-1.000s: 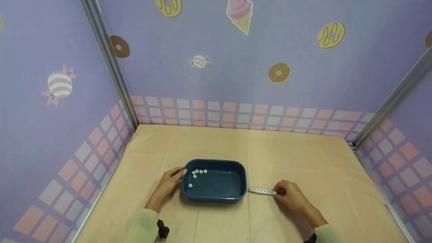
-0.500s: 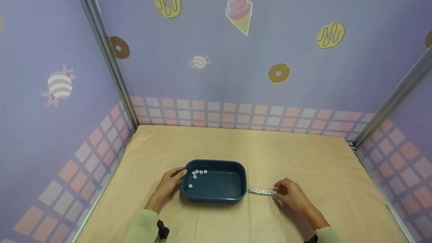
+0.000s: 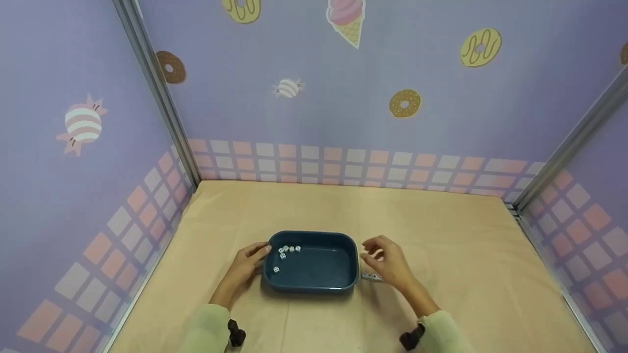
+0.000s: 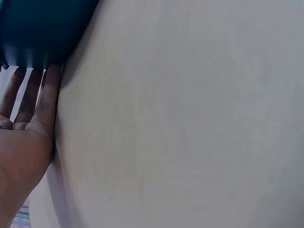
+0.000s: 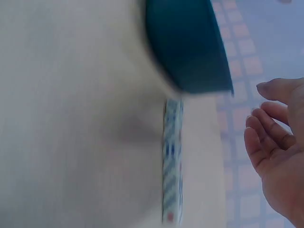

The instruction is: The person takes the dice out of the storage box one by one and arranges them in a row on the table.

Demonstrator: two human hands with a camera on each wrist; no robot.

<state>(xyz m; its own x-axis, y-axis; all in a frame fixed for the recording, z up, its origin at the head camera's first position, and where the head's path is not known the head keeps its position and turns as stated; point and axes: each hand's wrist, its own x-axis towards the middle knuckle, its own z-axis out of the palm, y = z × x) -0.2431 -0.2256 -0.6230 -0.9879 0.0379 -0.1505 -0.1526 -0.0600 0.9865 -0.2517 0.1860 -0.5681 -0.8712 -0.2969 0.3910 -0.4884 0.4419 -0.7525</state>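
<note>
A dark blue rectangular dish [image 3: 314, 287] stands on the table, with several white dice [image 3: 283, 256] at the left inside it. My left hand [image 3: 244, 264] holds its left side, thumb at the rim; in the left wrist view the fingers [image 4: 47, 97] meet the outer wall. Just off the dish's right rim, my right hand [image 3: 390, 262] hovers above the table, fingers loosely bent, thumb and forefinger apart. Nothing shows between them in the right wrist view. Below that hand runs a straight row of dice [image 5: 172, 161], partly hidden in the head view.
A beige cloth [image 3: 314, 206] covers the table. Purple printed walls [image 3: 314, 117] enclose it at the back and sides, with metal posts [image 3: 162, 98] at the corners. The dice row starts close beside the dish's right end.
My right hand has left the far end of the dice row, rising and moving left to the dish's right rim. The left hand and dish have stayed in place.
</note>
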